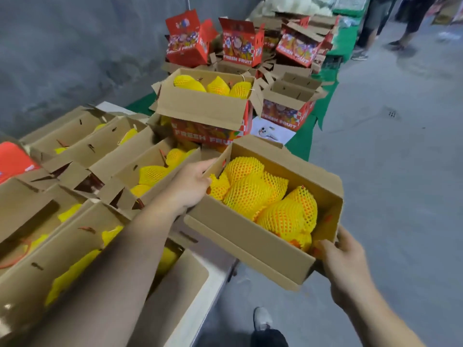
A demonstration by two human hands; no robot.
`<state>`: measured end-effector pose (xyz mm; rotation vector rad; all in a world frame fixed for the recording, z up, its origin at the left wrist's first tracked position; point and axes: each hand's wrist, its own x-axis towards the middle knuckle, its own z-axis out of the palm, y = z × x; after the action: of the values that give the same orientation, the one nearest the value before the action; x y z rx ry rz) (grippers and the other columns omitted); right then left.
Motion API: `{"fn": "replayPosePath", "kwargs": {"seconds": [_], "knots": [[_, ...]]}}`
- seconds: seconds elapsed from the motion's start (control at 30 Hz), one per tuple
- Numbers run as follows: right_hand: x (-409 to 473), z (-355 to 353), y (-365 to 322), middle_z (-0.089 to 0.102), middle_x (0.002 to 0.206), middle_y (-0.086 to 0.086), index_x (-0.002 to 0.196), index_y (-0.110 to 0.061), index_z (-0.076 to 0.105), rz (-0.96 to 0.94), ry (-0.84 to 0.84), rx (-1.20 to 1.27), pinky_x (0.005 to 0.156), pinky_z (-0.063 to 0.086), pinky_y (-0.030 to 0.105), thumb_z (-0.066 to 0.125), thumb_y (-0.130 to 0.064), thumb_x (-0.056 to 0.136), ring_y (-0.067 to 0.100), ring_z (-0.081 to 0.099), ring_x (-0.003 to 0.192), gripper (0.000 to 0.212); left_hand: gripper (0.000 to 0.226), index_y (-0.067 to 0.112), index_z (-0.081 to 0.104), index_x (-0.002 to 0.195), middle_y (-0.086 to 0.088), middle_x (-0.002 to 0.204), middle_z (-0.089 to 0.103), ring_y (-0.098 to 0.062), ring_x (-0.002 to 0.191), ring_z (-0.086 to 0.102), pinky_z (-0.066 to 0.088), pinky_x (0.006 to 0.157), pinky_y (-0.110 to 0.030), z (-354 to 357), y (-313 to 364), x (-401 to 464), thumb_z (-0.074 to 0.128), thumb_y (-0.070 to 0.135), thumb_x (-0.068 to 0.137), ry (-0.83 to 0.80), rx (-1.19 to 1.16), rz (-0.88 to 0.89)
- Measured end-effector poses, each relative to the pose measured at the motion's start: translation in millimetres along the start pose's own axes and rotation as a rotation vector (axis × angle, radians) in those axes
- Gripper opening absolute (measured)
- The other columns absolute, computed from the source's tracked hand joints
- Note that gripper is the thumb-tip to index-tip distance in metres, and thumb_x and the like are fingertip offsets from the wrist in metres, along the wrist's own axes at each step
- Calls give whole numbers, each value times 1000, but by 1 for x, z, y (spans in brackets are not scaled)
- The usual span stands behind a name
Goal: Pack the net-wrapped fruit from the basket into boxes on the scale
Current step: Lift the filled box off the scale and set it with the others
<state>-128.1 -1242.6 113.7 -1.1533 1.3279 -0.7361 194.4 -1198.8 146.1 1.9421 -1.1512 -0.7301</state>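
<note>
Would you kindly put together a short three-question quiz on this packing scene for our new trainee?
1. True or false: the box that both hands hold is empty.
2. Which hand takes the box's nearer end: A) the left hand or B) the right hand?
3. Fill in: the two words printed on the red box at the back are "FRESH ____".

Key:
1. False; it holds net-wrapped fruit.
2. B; the right hand grips the near end and the left hand the far one.
3. FRUIT.
</note>
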Motion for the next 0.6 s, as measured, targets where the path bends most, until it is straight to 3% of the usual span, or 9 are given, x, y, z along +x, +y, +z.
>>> {"fn": "replayPosePath", "kwargs": {"seconds": [0.13,0.23,0.33,0.4,0.5,0.6], "knots": [[78,46,9,79,106,-5,117,-35,68,106,-140,39,83,63,56,51,-3,101,26,75,101,39,55,35,58,149,10,143,62,-18,132,54,45,109,-38,3,-54,58,53,4,103,110,54,-155],[113,85,18,76,116,-3,126,-35,62,177,-229,54,90,62,54,52,-2,102,24,73,106,43,49,37,69,136,3,129,72,-26,116,65,56,91,-35,8,-87,96,56,10,97,325,-30,-348],[124,115,32,72,127,0,138,-33,55,267,-248,53,97,58,56,61,-11,103,27,69,115,42,39,32,76,125,-1,122,75,-29,106,67,56,91,-39,19,-107,114,53,24,94,450,-33,-466],[130,126,36,70,130,-4,143,-36,52,326,-264,64,102,55,58,64,-12,102,27,67,119,49,39,31,74,127,-2,126,73,-33,117,65,51,97,-39,28,-124,112,49,18,101,482,50,-507],[145,133,30,71,129,-1,143,-34,53,375,-260,101,101,56,57,60,2,100,30,69,117,57,40,30,62,142,-6,139,66,-37,132,57,45,111,-54,45,-131,105,50,22,105,567,335,-517],[149,130,28,68,134,0,146,-35,47,373,-310,26,104,54,56,55,3,100,28,67,119,60,52,16,44,157,-12,161,44,-33,151,35,28,123,-51,91,-106,92,53,23,106,746,377,-473]]}}
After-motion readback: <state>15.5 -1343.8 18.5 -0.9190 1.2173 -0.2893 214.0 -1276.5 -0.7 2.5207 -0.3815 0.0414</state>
